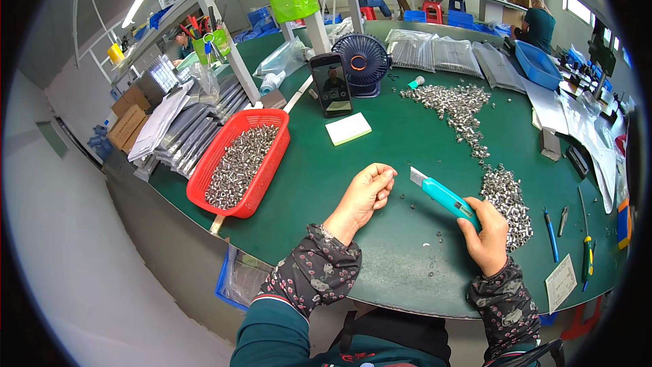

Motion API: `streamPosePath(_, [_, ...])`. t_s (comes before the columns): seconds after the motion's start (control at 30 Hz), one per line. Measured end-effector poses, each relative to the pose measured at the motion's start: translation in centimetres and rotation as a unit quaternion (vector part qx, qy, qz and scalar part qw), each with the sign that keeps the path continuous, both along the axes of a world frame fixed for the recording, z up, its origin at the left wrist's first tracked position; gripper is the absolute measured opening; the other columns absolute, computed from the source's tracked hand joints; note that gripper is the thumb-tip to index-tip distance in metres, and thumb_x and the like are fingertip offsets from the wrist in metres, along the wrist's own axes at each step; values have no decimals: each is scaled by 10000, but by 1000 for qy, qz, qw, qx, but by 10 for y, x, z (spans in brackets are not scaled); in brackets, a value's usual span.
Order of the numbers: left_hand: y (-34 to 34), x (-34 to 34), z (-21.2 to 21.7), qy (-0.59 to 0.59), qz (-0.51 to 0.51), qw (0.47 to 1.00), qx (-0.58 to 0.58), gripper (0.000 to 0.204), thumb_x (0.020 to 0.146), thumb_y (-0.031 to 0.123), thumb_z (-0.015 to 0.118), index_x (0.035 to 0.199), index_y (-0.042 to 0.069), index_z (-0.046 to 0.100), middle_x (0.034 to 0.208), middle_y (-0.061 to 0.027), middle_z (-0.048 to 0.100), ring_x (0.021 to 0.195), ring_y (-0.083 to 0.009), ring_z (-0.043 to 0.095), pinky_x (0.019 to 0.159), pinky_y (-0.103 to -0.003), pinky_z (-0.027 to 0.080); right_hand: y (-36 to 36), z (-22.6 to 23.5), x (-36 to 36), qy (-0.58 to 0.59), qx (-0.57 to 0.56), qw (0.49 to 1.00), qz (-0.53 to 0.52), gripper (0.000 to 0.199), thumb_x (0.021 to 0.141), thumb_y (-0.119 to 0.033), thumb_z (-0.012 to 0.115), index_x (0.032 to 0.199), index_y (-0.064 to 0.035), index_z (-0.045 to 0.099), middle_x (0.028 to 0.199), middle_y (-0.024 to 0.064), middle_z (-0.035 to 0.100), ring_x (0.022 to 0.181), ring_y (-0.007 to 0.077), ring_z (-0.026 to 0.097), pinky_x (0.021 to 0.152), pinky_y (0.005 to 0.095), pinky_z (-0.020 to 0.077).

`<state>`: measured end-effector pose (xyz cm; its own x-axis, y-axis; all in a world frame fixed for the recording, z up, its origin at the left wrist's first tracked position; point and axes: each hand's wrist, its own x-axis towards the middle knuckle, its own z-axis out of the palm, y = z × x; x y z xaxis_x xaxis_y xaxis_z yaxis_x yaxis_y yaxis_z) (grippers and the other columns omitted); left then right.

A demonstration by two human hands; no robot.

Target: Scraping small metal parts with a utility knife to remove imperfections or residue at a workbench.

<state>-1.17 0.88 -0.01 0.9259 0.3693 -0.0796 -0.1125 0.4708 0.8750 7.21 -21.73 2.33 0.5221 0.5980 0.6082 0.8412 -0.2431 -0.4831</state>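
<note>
A teal utility knife [441,195] is gripped in my right hand [487,234], its blade pointing up and left toward my other hand. My left hand [365,196] is closed in a pinch over the green tabletop, a short way left of the blade tip. Whatever its fingertips hold, if anything, is too small to make out. Just right of the knife lies a heap of small silvery metal sleeves [506,207], which runs on into a farther pile [454,105]. Several tiny dark rings [432,265] are scattered on the table between my hands.
At the left a red basket [270,156] holds many metal sleeves. A phone [331,85] stands against a dark blue fan [362,61], behind a white pad [348,128]. Pens [551,234] and a screwdriver [587,258] lie at the right. Farther back is a blue tray [536,64].
</note>
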Motion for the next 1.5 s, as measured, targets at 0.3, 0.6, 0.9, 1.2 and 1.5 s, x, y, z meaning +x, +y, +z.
streamPosePath(0.3, [1, -1, 0, 5, 24, 1000, 20, 111, 860, 122, 463, 913, 30, 496, 723, -18, 488, 490, -19, 372, 369, -139, 286, 4, -1, 0, 1, -2, 1000, 12, 257, 655, -72, 616, 897, -30, 540, 644, 111, 474, 574, 276, 491, 513, 344, 378])
streamPosePath(0.6, [1, 0, -1, -16, 20, 1000, -15, 104, 858, 115, 456, 914, 35, 494, 739, -29, 493, 493, -27, 378, 367, -143, 283, 3, 0, -1, 10, -14, 1000, 12, 251, 655, -72, 616, 891, -28, 541, 644, 118, 477, 576, 282, 493, 514, 344, 380])
streamPosePath(0.9, [0, 0, 0, -4, 12, 1000, -6, 110, 856, 122, 465, 908, 29, 495, 740, -28, 493, 499, -26, 380, 371, -138, 282, 2, -1, 0, 15, 8, 1000, 10, 242, 655, -57, 607, 884, -16, 541, 654, 123, 495, 568, 279, 499, 513, 331, 384])
streamPosePath(1.2, [-2, -2, 1, -4, 13, 1000, -2, 108, 852, 133, 470, 901, 39, 492, 734, -18, 495, 487, -18, 367, 364, -142, 271, 3, -2, -1, 17, 15, 1000, 10, 248, 651, -51, 605, 887, -9, 541, 679, 130, 520, 585, 278, 518, 527, 327, 399])
streamPosePath(1.5, [4, 1, -1, -30, 9, 999, -35, 105, 865, 134, 457, 886, 50, 516, 720, -16, 483, 503, -28, 375, 379, -139, 277, 3, 0, 3, 82, 9, 997, 8, 245, 653, -83, 635, 872, -3, 561, 754, 138, 574, 644, 275, 565, 580, 315, 439])
